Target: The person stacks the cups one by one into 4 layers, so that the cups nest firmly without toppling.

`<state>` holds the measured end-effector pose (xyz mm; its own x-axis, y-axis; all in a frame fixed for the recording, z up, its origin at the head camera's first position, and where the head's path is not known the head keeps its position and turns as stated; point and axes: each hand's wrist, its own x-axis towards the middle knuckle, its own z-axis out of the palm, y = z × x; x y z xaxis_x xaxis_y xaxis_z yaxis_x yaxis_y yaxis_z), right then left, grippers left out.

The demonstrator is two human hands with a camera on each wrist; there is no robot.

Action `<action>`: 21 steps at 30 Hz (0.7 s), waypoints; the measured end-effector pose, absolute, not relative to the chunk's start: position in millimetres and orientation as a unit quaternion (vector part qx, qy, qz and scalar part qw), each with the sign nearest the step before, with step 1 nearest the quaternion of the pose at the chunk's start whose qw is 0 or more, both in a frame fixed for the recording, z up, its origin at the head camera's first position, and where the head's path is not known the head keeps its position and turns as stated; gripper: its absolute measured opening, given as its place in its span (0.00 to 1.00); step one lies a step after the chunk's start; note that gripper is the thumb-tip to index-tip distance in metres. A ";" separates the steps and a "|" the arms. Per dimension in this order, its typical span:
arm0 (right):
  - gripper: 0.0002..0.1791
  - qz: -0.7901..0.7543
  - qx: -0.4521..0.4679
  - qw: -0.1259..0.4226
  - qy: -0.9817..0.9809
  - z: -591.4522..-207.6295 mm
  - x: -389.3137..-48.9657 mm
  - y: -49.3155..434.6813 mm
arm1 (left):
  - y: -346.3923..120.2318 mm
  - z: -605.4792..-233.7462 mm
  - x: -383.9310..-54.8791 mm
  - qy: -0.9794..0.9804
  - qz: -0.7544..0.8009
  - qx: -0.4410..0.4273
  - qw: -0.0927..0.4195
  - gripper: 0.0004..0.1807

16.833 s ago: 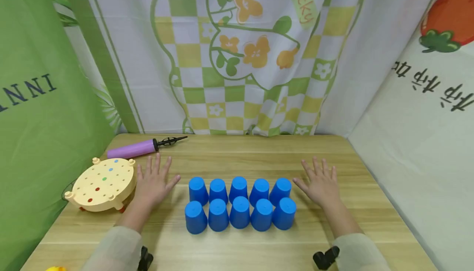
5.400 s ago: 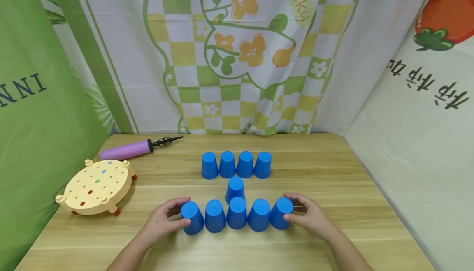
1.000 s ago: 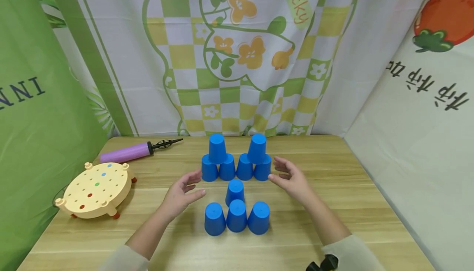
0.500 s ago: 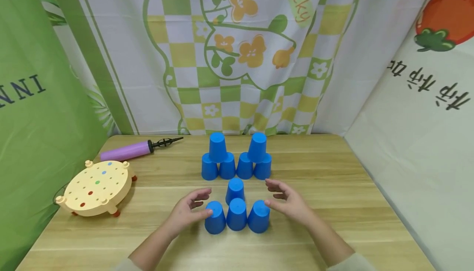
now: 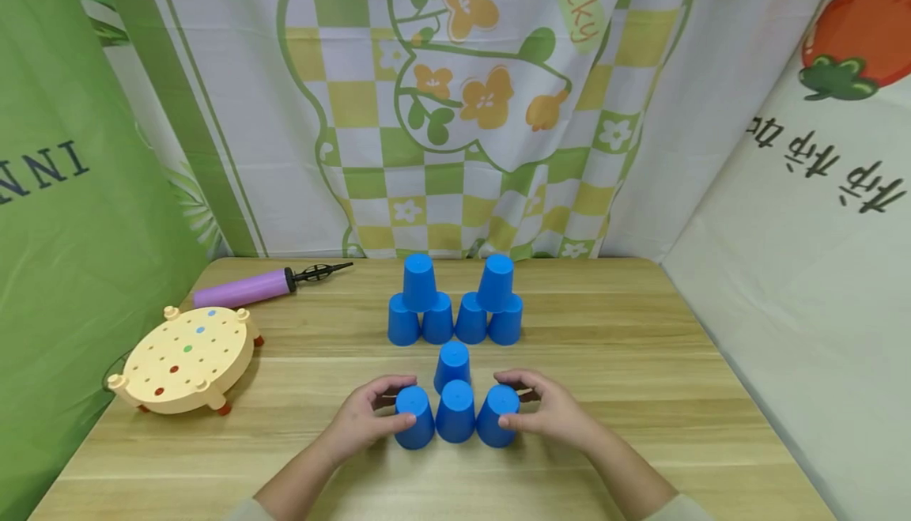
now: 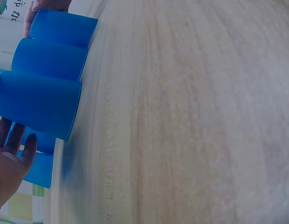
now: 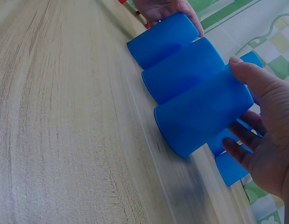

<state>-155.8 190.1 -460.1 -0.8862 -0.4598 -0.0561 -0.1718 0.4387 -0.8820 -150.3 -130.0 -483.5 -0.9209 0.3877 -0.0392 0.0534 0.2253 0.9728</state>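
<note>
Upside-down blue plastic cups stand on the table. My left hand (image 5: 361,420) grips the left cup (image 5: 417,431) of the front row, thumb in front and fingers behind. At the other end, my right hand (image 5: 558,412) holds the right cup (image 5: 495,431) the same way; its thumb (image 7: 249,72) lies near the cup's closed end in the right wrist view. Between them stands the middle cup (image 5: 455,417), with a single cup (image 5: 452,359) right behind it. Farther back, an upper left cup (image 5: 419,284) and an upper right cup (image 5: 495,284) each straddle two lower cups.
A cream round pegboard-like toy (image 5: 188,363) with stubby legs stands at the table's left. Behind it lies a purple hand pump (image 5: 245,289) with a black nozzle. A patterned curtain (image 5: 484,149) hangs along the table's back edge.
Two end cups of the front row went up onto the back row, which earlier stood in one layer. Over the last second, both hands came back from there and closed round the front row's outer cups.
</note>
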 end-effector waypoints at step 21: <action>0.31 -0.461 -0.170 0.140 0.859 -446.1 -163.7 195.0 | -131.1 -491.1 -151.4 0.763 0.616 0.140 0.138 0.30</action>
